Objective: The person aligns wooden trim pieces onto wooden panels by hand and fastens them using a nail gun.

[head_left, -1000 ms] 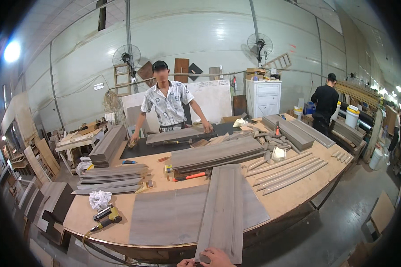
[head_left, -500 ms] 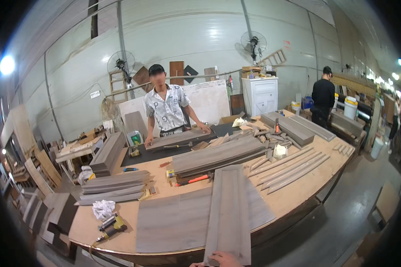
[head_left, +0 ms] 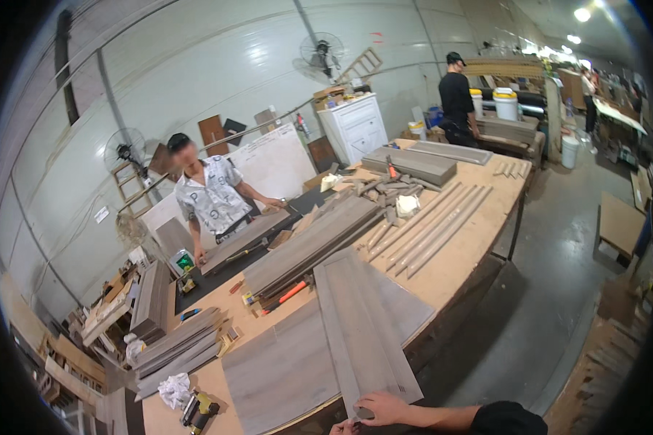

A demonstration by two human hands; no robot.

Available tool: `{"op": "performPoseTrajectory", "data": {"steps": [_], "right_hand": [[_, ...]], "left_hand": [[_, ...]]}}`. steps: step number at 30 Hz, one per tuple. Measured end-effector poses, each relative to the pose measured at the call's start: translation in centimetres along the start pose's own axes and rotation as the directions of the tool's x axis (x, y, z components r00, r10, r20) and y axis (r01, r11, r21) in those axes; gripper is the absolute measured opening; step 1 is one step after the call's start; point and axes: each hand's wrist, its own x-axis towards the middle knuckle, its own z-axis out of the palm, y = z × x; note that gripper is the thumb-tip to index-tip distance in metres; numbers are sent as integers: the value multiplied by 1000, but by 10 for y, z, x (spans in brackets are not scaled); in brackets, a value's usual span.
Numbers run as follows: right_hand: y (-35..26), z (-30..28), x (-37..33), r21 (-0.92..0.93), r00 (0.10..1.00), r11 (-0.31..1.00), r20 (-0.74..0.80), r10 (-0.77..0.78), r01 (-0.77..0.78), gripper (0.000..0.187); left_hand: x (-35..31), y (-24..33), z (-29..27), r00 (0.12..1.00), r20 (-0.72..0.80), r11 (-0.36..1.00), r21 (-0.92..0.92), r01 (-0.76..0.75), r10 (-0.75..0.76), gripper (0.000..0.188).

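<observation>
A long grey framed wooden panel (head_left: 363, 330) slants across the near edge of the workbench, its close end jutting past the edge toward me. My right hand (head_left: 384, 408) is at that close end, fingers curled round its near corner. Beside it, at the bottom of the picture, my left hand (head_left: 343, 428) shows only partly, fingertips pinched together close to the same corner; what they hold is too small to make out. Under the panel lie flat grey sheets (head_left: 276, 377). A stack of grey boards (head_left: 312, 246) is just beyond, with an orange-handled tool (head_left: 292, 292) alongside.
The wooden workbench (head_left: 450, 279) carries pale strips (head_left: 442, 232), grey offcuts (head_left: 384, 190), thin slats (head_left: 181, 348), a nail gun (head_left: 199, 412) and crumpled white paper (head_left: 174, 390). Across it a co-worker (head_left: 214, 192) handles a grey board (head_left: 250, 239). Another person (head_left: 456, 101) stands farther right.
My view has swung to the right and tilted, so the bench appears farther left. More of my right forearm shows. The co-worker opposite has bent toward the board.
</observation>
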Motion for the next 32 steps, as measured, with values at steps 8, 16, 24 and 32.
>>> {"op": "performPoseTrajectory", "data": {"steps": [8,16,24,32], "right_hand": [[3,5,8,-40,997,996,3,-75,75,47],[-3,0,8,-28,991,999,126,50,-47,49],[-11,-3,-3,104,997,992,-40,72,-67,44],[8,11,10,81,990,994,124,64,-74,49]], "left_hand": [[5,-5,0,994,-110,1000,-8,-2,1,8],[2,-6,0,992,-117,999,14,-49,50,8],[9,-32,-8,988,-81,988,92,-127,134,5],[-5,-3,11,969,-224,975,168,142,-102,9]]}}
